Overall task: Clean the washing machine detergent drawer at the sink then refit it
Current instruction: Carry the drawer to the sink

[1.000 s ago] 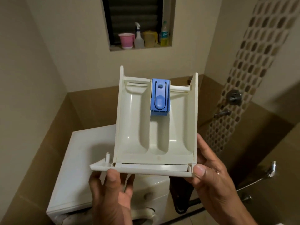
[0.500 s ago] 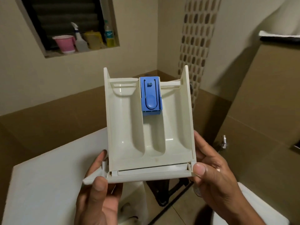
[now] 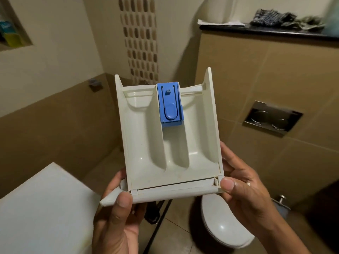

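Cream detergent drawer (image 3: 146,136) held up in the air in front of the person, open side facing up, front panel toward them, rear end pointing away and a bit upward. Three moulded compartments inside; the middle one carries a blue siphon cap (image 3: 170,104) at its far end. Inside surfaces look mostly clean, faint specks near the front edge.

Left hand (image 3: 117,217) grips the drawer's front left corner: thumb pressed on top of the front panel, fingers curled underneath and up the left side. Right hand (image 3: 245,191) grips the front right corner: thumb on the panel end, fingers wrapped along the right side wall. Both hands clenched on the drawer, nothing else carried.

Below left, the white top of a washing machine (image 3: 42,213), well under the drawer, not touching. Below right, a white toilet (image 3: 222,230) with lid closed, on a beige tiled floor. Chrome flush plate (image 3: 272,118) on the brown tiled wall behind it. Above that a dark ledge (image 3: 266,31) with a white cloth (image 3: 220,22) and crumpled dark fabric (image 3: 271,19) on it. Vertical band of oval mosaic tiles (image 3: 140,39) on the far wall. Wall niche (image 3: 12,33) at upper left edge, contents blurred, something yellow-green and teal.
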`<move>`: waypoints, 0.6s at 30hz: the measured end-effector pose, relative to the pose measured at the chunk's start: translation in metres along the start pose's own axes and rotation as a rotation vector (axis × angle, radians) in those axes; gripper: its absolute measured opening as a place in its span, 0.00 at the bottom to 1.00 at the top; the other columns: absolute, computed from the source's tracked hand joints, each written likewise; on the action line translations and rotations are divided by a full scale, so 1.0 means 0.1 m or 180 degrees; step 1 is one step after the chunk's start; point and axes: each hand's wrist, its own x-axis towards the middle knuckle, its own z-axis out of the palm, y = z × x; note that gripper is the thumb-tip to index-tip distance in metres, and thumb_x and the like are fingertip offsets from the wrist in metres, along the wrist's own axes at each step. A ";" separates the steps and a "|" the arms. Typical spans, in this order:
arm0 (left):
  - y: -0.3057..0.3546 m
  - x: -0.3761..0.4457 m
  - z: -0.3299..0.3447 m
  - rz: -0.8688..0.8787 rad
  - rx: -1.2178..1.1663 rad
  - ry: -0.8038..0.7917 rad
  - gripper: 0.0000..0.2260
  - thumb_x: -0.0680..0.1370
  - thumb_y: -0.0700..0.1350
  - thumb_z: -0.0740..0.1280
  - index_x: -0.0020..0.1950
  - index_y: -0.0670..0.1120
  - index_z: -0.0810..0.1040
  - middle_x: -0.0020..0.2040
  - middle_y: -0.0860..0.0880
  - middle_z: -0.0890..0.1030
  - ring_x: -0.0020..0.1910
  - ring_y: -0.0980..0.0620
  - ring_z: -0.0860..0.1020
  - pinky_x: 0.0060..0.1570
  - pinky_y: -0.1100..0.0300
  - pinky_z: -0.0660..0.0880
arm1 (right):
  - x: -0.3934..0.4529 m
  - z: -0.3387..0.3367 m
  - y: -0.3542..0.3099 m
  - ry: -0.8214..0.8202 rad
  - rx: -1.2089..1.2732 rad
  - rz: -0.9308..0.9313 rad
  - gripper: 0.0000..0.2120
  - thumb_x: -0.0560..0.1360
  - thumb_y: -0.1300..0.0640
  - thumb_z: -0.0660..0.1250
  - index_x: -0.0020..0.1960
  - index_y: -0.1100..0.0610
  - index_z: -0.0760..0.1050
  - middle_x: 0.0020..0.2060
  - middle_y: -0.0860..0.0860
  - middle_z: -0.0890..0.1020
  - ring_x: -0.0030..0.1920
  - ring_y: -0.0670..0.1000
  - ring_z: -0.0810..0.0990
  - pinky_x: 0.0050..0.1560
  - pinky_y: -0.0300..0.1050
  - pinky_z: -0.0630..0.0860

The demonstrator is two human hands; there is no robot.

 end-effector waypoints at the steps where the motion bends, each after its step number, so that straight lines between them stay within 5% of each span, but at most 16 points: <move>1: -0.06 0.01 0.06 -0.0080 0.0006 -0.0062 0.55 0.39 0.65 0.87 0.63 0.47 0.83 0.55 0.47 0.88 0.50 0.48 0.88 0.41 0.54 0.85 | -0.07 -0.06 -0.02 0.0082 -0.0007 -0.0013 0.38 0.67 0.58 0.71 0.77 0.48 0.71 0.73 0.58 0.76 0.71 0.65 0.76 0.66 0.59 0.77; 10: -0.61 -0.09 0.63 -0.0781 0.0134 -0.0653 0.59 0.39 0.63 0.88 0.68 0.46 0.80 0.57 0.44 0.87 0.53 0.45 0.87 0.46 0.52 0.85 | -0.74 -0.71 -0.20 0.1043 -0.0062 -0.0072 0.37 0.65 0.57 0.73 0.75 0.46 0.74 0.71 0.57 0.78 0.69 0.65 0.78 0.65 0.61 0.77; 14: -0.89 -0.24 0.97 -0.0929 0.0264 -0.0868 0.59 0.39 0.64 0.87 0.68 0.46 0.80 0.58 0.42 0.87 0.56 0.42 0.86 0.51 0.51 0.84 | -1.08 -1.04 -0.33 0.1308 -0.0207 -0.0204 0.38 0.66 0.56 0.73 0.76 0.45 0.72 0.71 0.58 0.78 0.69 0.66 0.78 0.69 0.74 0.70; 18: -1.13 -0.45 1.38 -0.0992 0.0306 -0.1084 0.57 0.40 0.64 0.87 0.67 0.46 0.81 0.60 0.40 0.86 0.59 0.40 0.85 0.58 0.46 0.81 | -1.41 -1.37 -0.55 0.1434 -0.0216 -0.0376 0.36 0.65 0.55 0.72 0.74 0.45 0.74 0.71 0.57 0.78 0.70 0.63 0.77 0.66 0.61 0.78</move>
